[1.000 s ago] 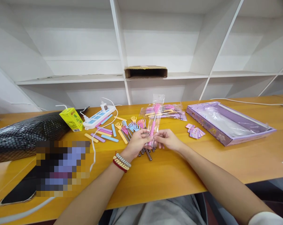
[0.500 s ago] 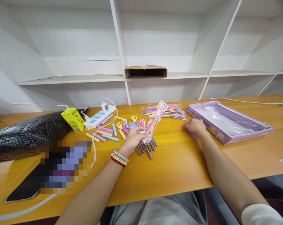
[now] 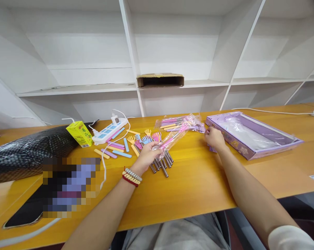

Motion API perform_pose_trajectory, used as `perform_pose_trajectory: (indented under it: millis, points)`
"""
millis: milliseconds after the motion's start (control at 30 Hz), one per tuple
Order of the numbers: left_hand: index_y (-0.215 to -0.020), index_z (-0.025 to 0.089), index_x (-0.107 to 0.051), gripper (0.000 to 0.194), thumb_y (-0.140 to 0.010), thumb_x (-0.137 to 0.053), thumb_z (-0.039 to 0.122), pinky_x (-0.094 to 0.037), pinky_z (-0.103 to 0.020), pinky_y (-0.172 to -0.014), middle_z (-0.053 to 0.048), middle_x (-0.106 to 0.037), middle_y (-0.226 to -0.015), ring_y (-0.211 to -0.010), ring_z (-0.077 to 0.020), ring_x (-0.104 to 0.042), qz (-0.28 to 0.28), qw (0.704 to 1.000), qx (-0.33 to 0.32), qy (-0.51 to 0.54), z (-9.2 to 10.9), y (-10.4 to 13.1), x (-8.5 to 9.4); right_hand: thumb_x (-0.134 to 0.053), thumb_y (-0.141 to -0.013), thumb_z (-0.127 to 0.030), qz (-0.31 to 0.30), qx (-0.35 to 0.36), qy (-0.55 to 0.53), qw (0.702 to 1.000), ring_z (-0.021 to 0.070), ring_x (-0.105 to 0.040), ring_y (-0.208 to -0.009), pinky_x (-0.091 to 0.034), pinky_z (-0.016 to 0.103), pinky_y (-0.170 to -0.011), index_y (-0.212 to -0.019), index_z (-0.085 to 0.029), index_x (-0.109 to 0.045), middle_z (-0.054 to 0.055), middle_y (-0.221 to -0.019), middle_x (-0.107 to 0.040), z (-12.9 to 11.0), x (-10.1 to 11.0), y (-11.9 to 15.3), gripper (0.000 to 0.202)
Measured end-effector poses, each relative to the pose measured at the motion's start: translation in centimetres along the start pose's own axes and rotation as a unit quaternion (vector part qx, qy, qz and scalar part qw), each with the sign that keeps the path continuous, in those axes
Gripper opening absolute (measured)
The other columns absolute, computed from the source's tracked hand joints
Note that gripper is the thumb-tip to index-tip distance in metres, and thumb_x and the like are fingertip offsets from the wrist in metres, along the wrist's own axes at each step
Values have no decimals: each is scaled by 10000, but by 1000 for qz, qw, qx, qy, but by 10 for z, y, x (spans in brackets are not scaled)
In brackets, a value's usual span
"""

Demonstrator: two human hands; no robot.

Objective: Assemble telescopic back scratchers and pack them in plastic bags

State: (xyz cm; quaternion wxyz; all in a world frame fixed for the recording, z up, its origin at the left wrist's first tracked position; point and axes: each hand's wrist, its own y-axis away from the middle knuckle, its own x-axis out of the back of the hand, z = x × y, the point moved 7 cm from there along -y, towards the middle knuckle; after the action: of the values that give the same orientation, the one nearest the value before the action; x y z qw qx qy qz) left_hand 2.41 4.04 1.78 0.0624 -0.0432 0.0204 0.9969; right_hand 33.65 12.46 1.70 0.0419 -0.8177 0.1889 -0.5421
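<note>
My left hand (image 3: 148,154) is closed on one end of a pink back scratcher (image 3: 170,140) in a clear plastic sleeve, which points away to the upper right. Just under and beside that hand lies a pile of back scratcher heads (image 3: 146,139), hand-shaped in yellow, blue and pink, with metal rods (image 3: 165,170) toward me. My right hand (image 3: 214,138) has its fingers curled together at the left side of a purple box (image 3: 237,147). A bit of purple material (image 3: 212,149) shows beneath it; what the fingers hold is hidden.
Coloured handles (image 3: 122,153) lie scattered left of the pile, near a white power strip (image 3: 111,131) and a yellow drink carton (image 3: 79,134). More bagged scratchers (image 3: 170,121) lie behind. A white cable (image 3: 105,170) crosses the table by a phone (image 3: 24,208).
The bagged pink back scratcher in my left hand has tipped lower, its far end swinging to the right over the bagged ones. My right hand has shifted slightly upward beside the box.
</note>
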Motion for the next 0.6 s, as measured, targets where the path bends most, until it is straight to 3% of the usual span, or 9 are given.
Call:
perform_pose_trajectory:
  millis: [100,167,300,400,500,600]
  points:
    - [-839,110,-574,233,-628,-663,155,-459,-227,-522,-17,-603,-644,-538,-112,-568,0,1000,1,-10,-2,-1,1,-494,-739,-297,77,22,-157,984,199,-588,-720,-431,288,-646,-788,-167,-627,78,-746,-651,-15,15,7,192]
    - [-843,107,-578,242,-620,-663,146,-458,-227,-515,-12,-596,-639,-537,-112,-562,6,1000,0,-27,-3,-2,3,-546,-710,-335,95,30,-306,947,152,-561,-612,-430,258,-571,-748,-171,-602,36,-676,-627,-22,19,11,177]
    - [-849,97,-587,259,-603,-664,129,-448,-222,-502,-12,-589,-632,-530,-106,-546,10,999,4,-50,-7,-5,5,-657,-647,-412,45,19,-549,834,84,-456,-404,-343,200,-374,-766,-187,-533,-32,-541,-540,-34,9,16,283]
    - [-862,98,-589,276,-600,-667,132,-445,-221,-500,-14,-593,-631,-525,-105,-545,4,998,9,-56,-9,-5,4,-738,-571,-413,2,30,-614,789,118,-542,-453,-409,216,-376,-747,-197,-468,-19,-585,-578,-44,1,20,387]
    - [-873,103,-588,284,-602,-665,136,-456,-229,-515,-15,-600,-636,-537,-114,-558,1,998,9,-59,-9,-5,3,-760,-537,-435,-8,37,-622,782,152,-605,-580,-503,269,-473,-721,-198,-441,1,-669,-614,-49,-2,22,438]
    - [-871,109,-588,270,-609,-650,128,-457,-227,-511,-10,-599,-633,-526,-109,-554,-1,998,8,-63,-9,-4,3,-718,-584,-475,32,59,-556,828,126,-565,-582,-496,268,-527,-691,-178,-507,-5,-630,-583,-48,0,22,380]
